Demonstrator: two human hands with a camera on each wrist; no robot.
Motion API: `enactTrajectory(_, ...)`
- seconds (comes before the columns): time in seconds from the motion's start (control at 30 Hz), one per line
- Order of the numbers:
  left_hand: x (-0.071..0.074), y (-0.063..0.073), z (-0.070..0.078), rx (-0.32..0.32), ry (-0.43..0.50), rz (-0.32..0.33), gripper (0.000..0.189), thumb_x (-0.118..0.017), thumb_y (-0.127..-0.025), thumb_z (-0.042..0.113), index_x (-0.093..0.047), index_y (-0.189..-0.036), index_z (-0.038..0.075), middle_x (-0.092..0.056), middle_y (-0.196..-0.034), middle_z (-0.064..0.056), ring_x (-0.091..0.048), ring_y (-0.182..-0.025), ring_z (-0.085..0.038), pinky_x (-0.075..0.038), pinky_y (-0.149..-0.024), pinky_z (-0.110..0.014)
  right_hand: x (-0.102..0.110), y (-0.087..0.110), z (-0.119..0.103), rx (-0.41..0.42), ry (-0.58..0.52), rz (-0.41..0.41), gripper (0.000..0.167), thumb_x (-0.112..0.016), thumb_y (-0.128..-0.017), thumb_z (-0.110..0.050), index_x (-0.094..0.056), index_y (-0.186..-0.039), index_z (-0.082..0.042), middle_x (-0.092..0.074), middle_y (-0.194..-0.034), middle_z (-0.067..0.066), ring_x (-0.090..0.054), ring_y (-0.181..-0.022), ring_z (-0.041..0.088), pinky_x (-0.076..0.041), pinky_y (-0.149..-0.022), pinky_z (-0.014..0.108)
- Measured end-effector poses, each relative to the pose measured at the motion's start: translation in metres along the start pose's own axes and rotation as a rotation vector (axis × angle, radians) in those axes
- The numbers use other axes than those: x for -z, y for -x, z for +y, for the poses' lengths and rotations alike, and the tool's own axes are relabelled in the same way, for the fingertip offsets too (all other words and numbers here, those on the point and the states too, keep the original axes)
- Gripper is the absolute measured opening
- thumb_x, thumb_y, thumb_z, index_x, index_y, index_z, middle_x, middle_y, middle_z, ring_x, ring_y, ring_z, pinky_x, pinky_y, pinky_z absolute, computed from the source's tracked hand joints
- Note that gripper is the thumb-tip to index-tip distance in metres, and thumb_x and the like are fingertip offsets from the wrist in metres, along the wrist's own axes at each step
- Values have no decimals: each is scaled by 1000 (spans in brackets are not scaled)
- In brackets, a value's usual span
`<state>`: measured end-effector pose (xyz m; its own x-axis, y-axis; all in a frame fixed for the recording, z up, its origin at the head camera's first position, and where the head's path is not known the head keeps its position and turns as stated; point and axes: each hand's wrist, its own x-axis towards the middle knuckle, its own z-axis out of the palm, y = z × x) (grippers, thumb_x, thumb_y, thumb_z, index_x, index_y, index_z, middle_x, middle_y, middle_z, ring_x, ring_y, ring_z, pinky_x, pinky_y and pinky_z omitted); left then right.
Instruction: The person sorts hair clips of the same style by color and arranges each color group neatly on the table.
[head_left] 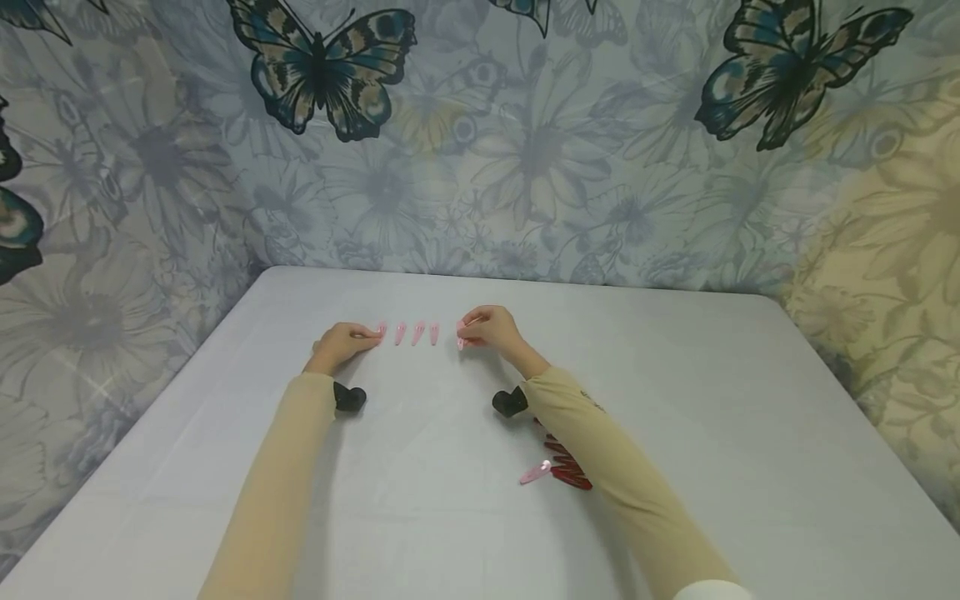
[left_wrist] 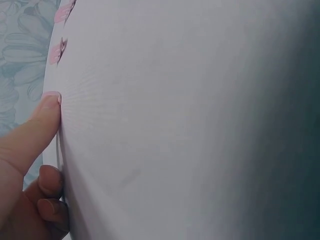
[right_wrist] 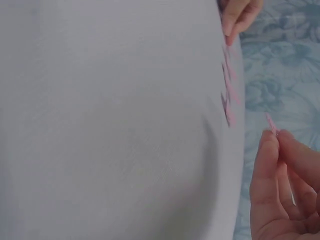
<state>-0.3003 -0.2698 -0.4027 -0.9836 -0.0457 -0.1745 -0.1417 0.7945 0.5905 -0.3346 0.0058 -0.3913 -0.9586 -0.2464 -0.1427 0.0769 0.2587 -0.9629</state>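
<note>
At the left end of a short row of pink snap hair clips, my left hand (head_left: pixel 343 343) pinches the endmost pink hair clip (head_left: pixel 382 328). Its thumb (left_wrist: pixel 42 120) covers most of that clip in the left wrist view. Three more pink clips (head_left: pixel 417 333) lie side by side to its right, tilted slightly. Past the row's right end, my right hand (head_left: pixel 491 327) holds another pink hair clip (right_wrist: pixel 270 122) between thumb and fingertips. In the right wrist view this clip stands apart from the row, its tip pointing up.
Nearer on the white table (head_left: pixel 420 517), a single pink clip (head_left: pixel 536 472) lies beside several dark red hair clips (head_left: pixel 572 477), partly hidden under the right sleeve (head_left: pixel 615 450). Black wrist cameras (head_left: pixel 510 403) stick out inward from both wrists. Butterfly-patterned cloth (head_left: pixel 525 167) rises behind the table.
</note>
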Motion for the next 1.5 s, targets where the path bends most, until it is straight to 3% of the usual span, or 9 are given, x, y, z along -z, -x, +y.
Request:
enactTrajectory(0.57, -1, -2, 0, -16, -16, -17, 38, -60, -96, 34, -65, -123, 7, -49, -145, -22, -43, -133, -44, -25, -106, -63, -14, -16, 12, 55, 131, 76, 12, -69, -82, 8, -59, -89, 4, -54, -70, -2, -55, -59, 4, -55, -63, 18)
enactTrajectory(0.73, -1, -2, 0, -7, -8, -13, 37, -60, -96, 33, -66, -121, 6, -48, -145, -22, -42, -135, -44, -22, -109, -66, -20, -22, 12, 104, 265, 91, 13, -70, -83, 6, -61, -92, 5, -57, -74, 4, -51, -61, 6, -46, -55, 12)
enactTrajectory(0.87, 1, -1, 0, -5, 5, -10, 37, -60, -96, 33, -66, -122, 6, -49, -145, -22, -41, -135, -44, -19, -109, -67, -22, -31, 13, 134, 382, 90, 13, -74, -81, -1, -64, -90, -2, -64, -78, 6, -55, -63, 10, -46, -58, 20)
enactTrajectory(0.97, 1, -1, 0, -7, -3, -17, 38, -60, -96, 34, -65, -123, 7, -48, -146, -22, -42, -134, -44, -22, -109, -65, -21, -72, 51, 212, 400, 95, 14, -76, -77, -7, -64, -82, -11, -65, -71, 3, -55, -59, 11, -45, -54, 22)
enactTrajectory(1.2, 2, 0, 1, -3, -18, -14, 38, -60, -96, 34, -65, -123, 8, -49, -145, -22, -42, -134, -44, -25, -107, -63, -24, -158, 115, 146, 478, 98, 17, -80, -74, -11, -67, -85, -12, -67, -74, 3, -59, -65, 16, -49, -60, 28)
enactTrajectory(1.3, 2, 0, 0, -1, -18, -13, 38, -60, -96, 34, -65, -123, 7, -48, -146, -22, -42, -135, -44, -25, -108, -63, -24, -217, 168, 216, 519, 124, 20, -85, -67, -20, -67, -76, -19, -62, -68, -3, -54, -64, 14, -44, -55, 26)
enactTrajectory(1.37, 1, -2, -1, 3, -15, -8, 38, -60, -96, 34, -66, -122, 7, -48, -146, -21, -41, -135, -44, -24, -109, -64, -24, -245, 190, 216, 553, 136, 23, -88, -64, -30, -67, -73, -24, -62, -70, -7, -54, -69, 13, -43, -58, 27)
enactTrajectory(1.43, 0, -2, -2, 5, -9, -3, 38, -60, -96, 35, -66, -121, 7, -48, -146, -22, -41, -135, -44, -22, -110, -66, -24, -259, 202, 231, 568, 148, 25, -89, -63, -34, -67, -71, -26, -62, -70, -8, -54, -71, 13, -43, -60, 27)
enactTrajectory(1.5, 0, -3, -3, 11, 1, 1, 38, -61, -95, 35, -67, -120, 7, -49, -145, -21, -42, -135, -43, -20, -110, -67, -26, -254, 197, 228, 569, 166, 23, -89, -64, -32, -68, -71, -25, -63, -69, -8, -55, -72, 14, -44, -61, 27)
